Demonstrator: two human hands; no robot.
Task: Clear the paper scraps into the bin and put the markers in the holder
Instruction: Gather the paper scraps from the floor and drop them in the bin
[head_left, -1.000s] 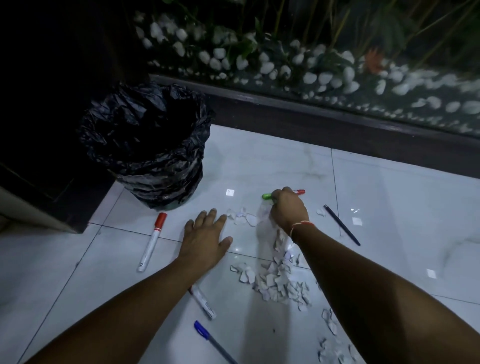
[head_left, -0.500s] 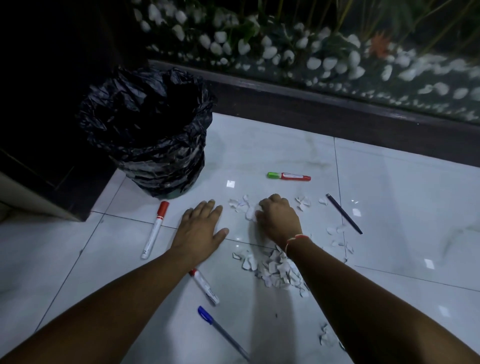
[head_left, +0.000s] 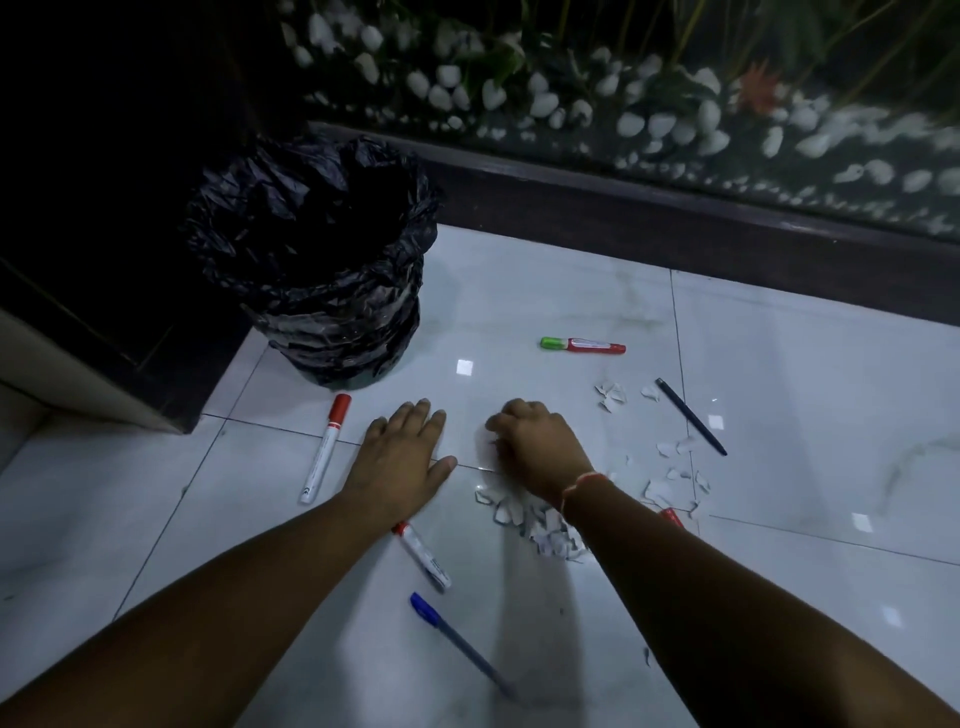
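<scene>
White paper scraps (head_left: 535, 527) lie in a heap on the pale floor tiles, just under my right wrist. More paper scraps (head_left: 611, 395) are scattered to the right. My right hand (head_left: 537, 447) rests on the floor with its fingers curled in over a few scraps. My left hand (head_left: 402, 460) lies flat and open beside it. A bin lined with a black bag (head_left: 317, 260) stands at the far left. Round about lie a red-capped marker (head_left: 327, 447), a green-capped marker (head_left: 582, 345), a marker (head_left: 422, 555) partly under my left arm, a blue pen (head_left: 457, 642) and a dark pen (head_left: 690, 417). No holder is in view.
A dark cabinet corner (head_left: 130, 332) stands left of the bin. Along the far side runs a dark kerb (head_left: 675, 223), with white pebbles and plants behind it. A red tip (head_left: 673, 516) shows from behind my right forearm.
My right hand has drawn back from the green-capped marker towards me, then slid left over the scraps that lay ahead of the heap. My left hand stayed flat.
</scene>
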